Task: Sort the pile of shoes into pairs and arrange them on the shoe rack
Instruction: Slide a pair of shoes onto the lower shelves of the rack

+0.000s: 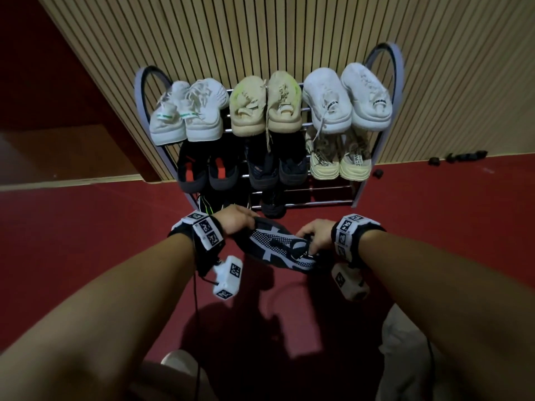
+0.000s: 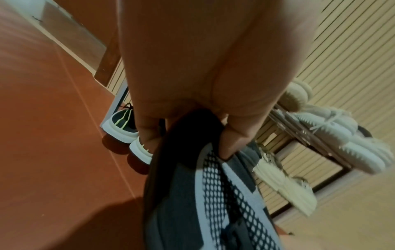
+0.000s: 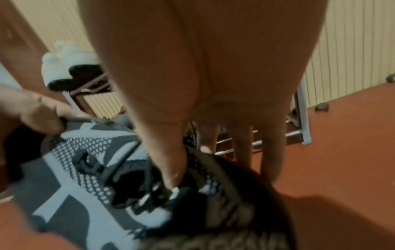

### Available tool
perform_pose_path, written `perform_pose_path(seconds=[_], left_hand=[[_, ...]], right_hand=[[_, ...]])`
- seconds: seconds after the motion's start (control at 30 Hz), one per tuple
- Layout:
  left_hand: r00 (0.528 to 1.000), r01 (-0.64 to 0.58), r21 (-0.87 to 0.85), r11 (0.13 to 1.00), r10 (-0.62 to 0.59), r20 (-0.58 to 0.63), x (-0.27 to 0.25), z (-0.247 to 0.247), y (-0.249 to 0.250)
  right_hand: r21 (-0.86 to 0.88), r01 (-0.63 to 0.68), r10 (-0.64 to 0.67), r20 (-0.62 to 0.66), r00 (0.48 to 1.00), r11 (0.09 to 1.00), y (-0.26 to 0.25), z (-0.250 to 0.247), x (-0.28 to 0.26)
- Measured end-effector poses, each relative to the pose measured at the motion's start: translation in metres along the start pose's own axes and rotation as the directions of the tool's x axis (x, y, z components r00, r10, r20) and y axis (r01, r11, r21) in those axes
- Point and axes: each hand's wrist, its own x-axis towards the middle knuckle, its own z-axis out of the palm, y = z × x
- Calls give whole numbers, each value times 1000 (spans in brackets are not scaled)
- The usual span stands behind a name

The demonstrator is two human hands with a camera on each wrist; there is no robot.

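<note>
- A black-and-grey knit shoe (image 1: 278, 246) is held off the red floor (image 1: 86, 241), just in front of the rack (image 1: 396, 82), by both outstretched arms.
- The toe end is gripped by the left hand (image 1: 236, 219), thumb on the upper and fingers (image 2: 147, 133) curled under the sole.
- The collar is pinched by the right hand (image 1: 314, 234), thumb (image 3: 173, 162) inside the opening; the other fingers hang fairly straight behind the heel.
- The top shelf is filled by three pale pairs: white (image 1: 188, 111), beige (image 1: 265, 104) and white chunky (image 1: 347, 96).
- The middle shelf is taken by black-and-red shoes (image 1: 207, 172), a dark pair (image 1: 276, 169) and a cream pair (image 1: 338, 163).
- On the bottom shelf, a green-striped pair (image 2: 124, 125) is seen at the left, and one dark shoe (image 1: 272, 205) is partly hidden behind the hands.
- Small dark objects (image 1: 457, 157) by the slatted wall (image 1: 260, 33) are too small to be made out.
</note>
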Motion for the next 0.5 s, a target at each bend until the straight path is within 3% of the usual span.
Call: perform_pose_path(seconds=[0.17, 0.27, 0.3, 0.4, 0.5], left_hand=[[979, -4, -205, 979, -38, -200, 14, 5, -7], [900, 49, -277, 960, -163, -405, 18, 11, -5], [887, 75, -284, 956, -195, -419, 17, 14, -4], [945, 190, -250, 949, -246, -216, 20, 25, -10], [970, 225, -152, 962, -236, -54, 17, 39, -14]], right_hand=[[190, -1, -5, 30, 1000, 982, 11, 2, 10], [305, -39, 36, 15, 999, 952, 16, 9, 17], [322, -51, 56, -7, 998, 945, 15, 12, 20], [267, -122, 156, -112, 981, 956, 13, 17, 28], [348, -135, 192, -136, 972, 928, 9, 19, 37]])
